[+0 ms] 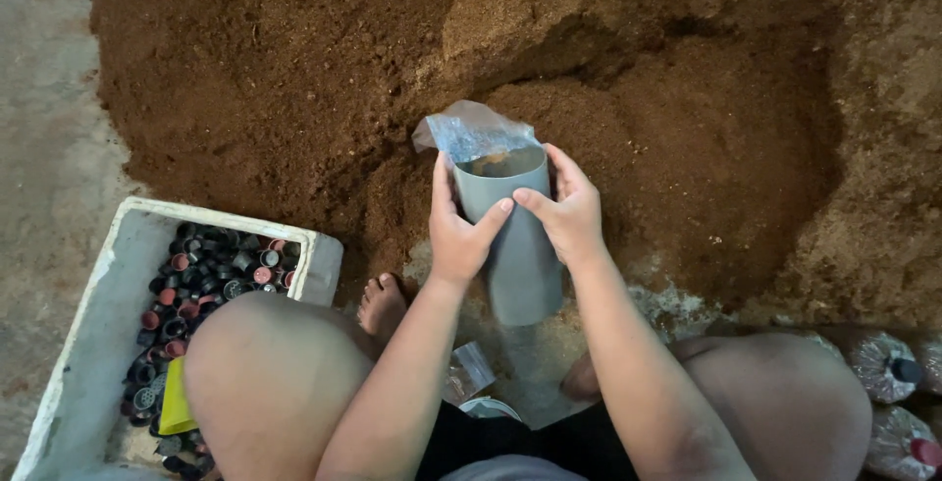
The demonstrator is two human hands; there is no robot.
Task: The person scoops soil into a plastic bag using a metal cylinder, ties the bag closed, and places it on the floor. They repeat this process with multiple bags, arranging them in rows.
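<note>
Both hands are gripping a smooth grey plastic pipe [517, 236] standing at the foot of a crumbly brown heap.

The left hand [459, 231] and right hand [567, 214] are clamping opposite sides of the tube, thumbs meeting in front, while a thin clear bag [474, 131] is crinkling over its rim, brown substrate showing inside. A white foam box [88, 319] of small round caps [191, 285] is sitting left, beside the knee; filled bags [883, 363] are lying right.
</note>
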